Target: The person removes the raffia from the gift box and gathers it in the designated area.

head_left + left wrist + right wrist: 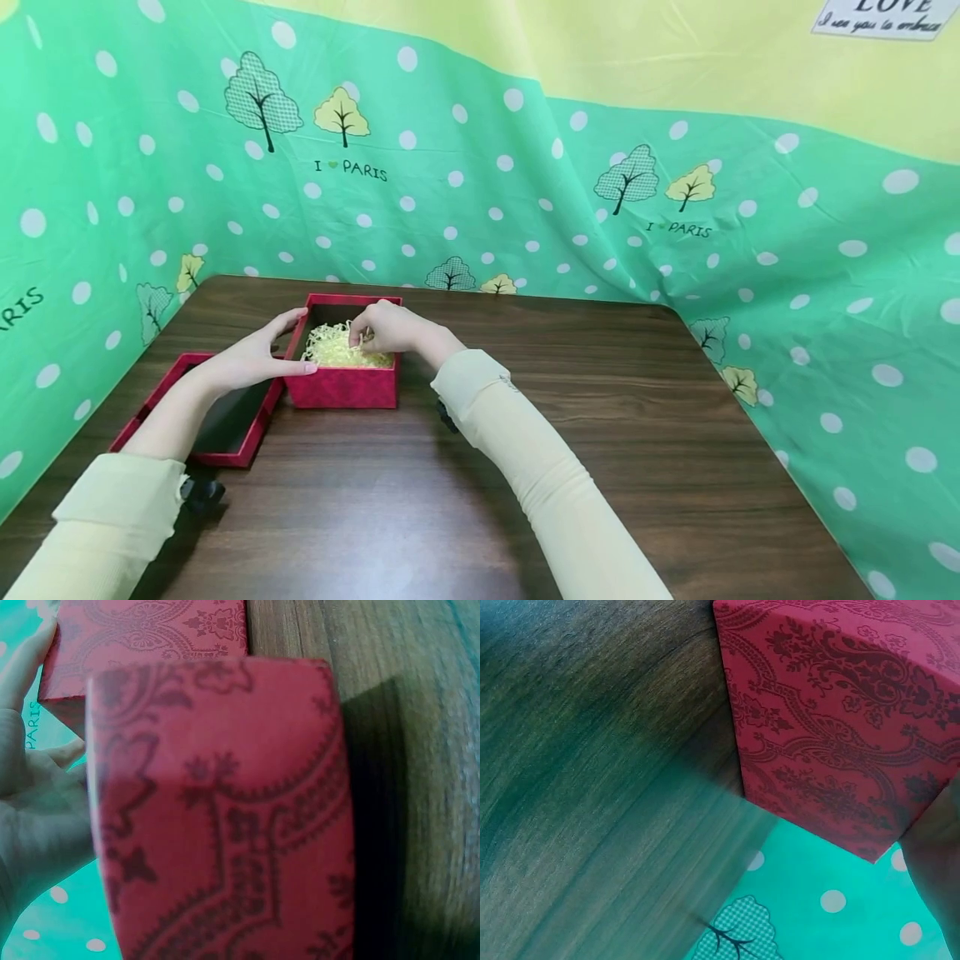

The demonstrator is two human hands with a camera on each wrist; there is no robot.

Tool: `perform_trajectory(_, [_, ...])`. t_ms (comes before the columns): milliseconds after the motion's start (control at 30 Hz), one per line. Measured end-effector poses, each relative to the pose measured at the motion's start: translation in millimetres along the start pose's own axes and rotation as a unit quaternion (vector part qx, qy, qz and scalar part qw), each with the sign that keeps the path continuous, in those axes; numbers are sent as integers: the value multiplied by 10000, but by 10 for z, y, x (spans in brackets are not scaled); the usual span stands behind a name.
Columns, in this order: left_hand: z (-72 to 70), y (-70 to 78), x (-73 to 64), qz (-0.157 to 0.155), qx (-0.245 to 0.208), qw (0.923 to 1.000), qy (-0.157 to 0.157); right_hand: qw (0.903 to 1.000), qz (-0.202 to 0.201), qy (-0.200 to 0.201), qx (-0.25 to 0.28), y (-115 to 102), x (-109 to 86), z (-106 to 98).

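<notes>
Yellow shredded paper (328, 348) lies in the red box (342, 390), under the curled fingers of the right hand (392, 327) — whether they grip any, I cannot tell — while the wide-spread left hand (251, 358) touches the box's left side.

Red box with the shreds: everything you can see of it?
The box is rectangular, red with a darker floral pattern, paper-covered board by its look, dark inside. It stands upright, open-topped, on the brown table, holding pale-yellow shreds. The left hand touches its left side; the right hand's fingers are inside. A red tray-like piece lies close by its left.
</notes>
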State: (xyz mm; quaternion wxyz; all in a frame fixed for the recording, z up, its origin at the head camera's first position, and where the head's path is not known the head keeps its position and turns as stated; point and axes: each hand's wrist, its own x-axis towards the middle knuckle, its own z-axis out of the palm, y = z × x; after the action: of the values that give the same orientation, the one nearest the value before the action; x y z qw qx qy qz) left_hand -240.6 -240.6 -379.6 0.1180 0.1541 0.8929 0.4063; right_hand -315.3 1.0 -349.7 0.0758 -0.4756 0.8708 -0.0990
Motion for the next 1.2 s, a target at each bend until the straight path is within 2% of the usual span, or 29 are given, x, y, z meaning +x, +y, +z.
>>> perform_trajectory(200, [0, -20, 2, -12, 24, 10000, -17, 9997, 63, 147, 181, -42, -30, -67])
perform_trajectory(467, [2, -47, 15, 7, -39, 10000, -40, 9991, 27, 392, 137, -81, -39, -169])
perform_trajectory(667, [-4, -29, 15, -20, 2, 10000, -52, 9982, 69, 566, 163, -156, -90, -290])
perform_trajectory(900, [-12, -31, 25, -19, 8, 10000, -50, 9967, 311, 749, 52, -239, -136, -448])
perform_trajectory(1200, [-11, -25, 19, -61, 50, 10000, -31, 9952, 219, 956, 75, -294, -199, -648])
